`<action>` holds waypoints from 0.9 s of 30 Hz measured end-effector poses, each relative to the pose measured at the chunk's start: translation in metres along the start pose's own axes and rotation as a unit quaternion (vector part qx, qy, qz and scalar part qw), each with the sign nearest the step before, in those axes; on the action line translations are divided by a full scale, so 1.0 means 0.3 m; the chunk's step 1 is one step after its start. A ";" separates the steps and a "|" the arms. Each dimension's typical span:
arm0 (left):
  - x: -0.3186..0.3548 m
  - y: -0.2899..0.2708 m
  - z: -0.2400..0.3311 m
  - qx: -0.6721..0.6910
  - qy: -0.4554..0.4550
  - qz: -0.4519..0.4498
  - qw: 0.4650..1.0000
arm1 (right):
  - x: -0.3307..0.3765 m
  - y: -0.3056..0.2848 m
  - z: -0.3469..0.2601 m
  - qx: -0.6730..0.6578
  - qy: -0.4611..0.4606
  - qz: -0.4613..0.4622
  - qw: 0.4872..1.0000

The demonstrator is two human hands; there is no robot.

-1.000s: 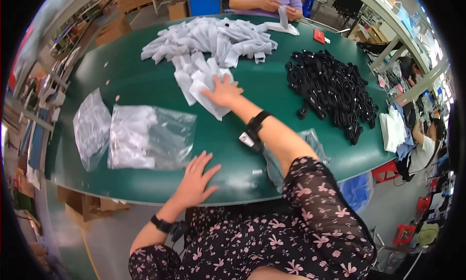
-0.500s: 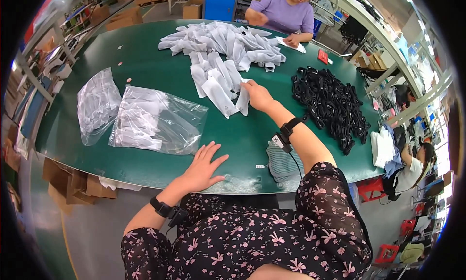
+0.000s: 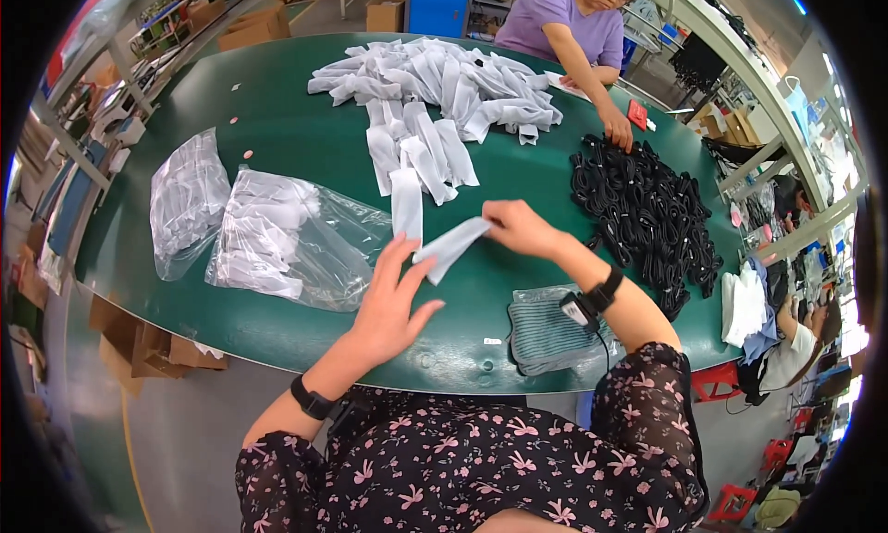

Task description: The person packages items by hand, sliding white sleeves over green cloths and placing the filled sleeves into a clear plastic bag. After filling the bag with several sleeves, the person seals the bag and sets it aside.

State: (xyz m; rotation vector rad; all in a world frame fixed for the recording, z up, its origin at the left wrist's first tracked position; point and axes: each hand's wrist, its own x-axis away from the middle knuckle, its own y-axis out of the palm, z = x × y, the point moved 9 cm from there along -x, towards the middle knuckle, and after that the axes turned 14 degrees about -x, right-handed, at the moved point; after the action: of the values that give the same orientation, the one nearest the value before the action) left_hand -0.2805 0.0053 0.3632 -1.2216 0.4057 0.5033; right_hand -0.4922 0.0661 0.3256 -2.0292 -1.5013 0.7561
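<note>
My right hand pinches one end of a slim white frosted packet and holds it slantwise over the green table. My left hand has its fingers spread, with the fingertips at the packet's lower end; whether they touch it I cannot tell. Just beyond those fingertips lies another white packet, lengthwise on the table. More of the same lie in a large heap at the far side, trailing toward me. What is inside the packets is hidden.
Two clear bags of white packets lie at left. A heap of black coiled cables is at right, with a co-worker's hand on its far edge. A striped grey-green cloth in plastic lies near the table's front edge.
My right hand has drawn a packet out of the pile toward me. My left hand has risen off the table toward it. The co-worker's arm has reached across to the black cables.
</note>
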 end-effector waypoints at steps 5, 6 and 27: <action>-0.046 0.116 -0.015 0.011 -0.080 -0.085 0.993 | 0.075 0.056 -0.173 -0.099 0.045 -0.055 0.993; -0.009 0.186 -0.041 0.023 -0.120 -0.181 0.976 | 0.076 0.080 -0.194 -0.126 0.058 -0.109 0.984; 0.140 0.158 -0.004 0.030 0.002 -0.177 0.984 | -0.228 -0.052 0.245 0.145 0.145 0.017 0.979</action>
State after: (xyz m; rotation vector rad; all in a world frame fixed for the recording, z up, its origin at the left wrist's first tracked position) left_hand -0.2728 0.0225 0.3028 -1.2046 0.1977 0.1829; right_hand -0.5700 0.0093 0.2926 -1.8540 -1.1256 0.6191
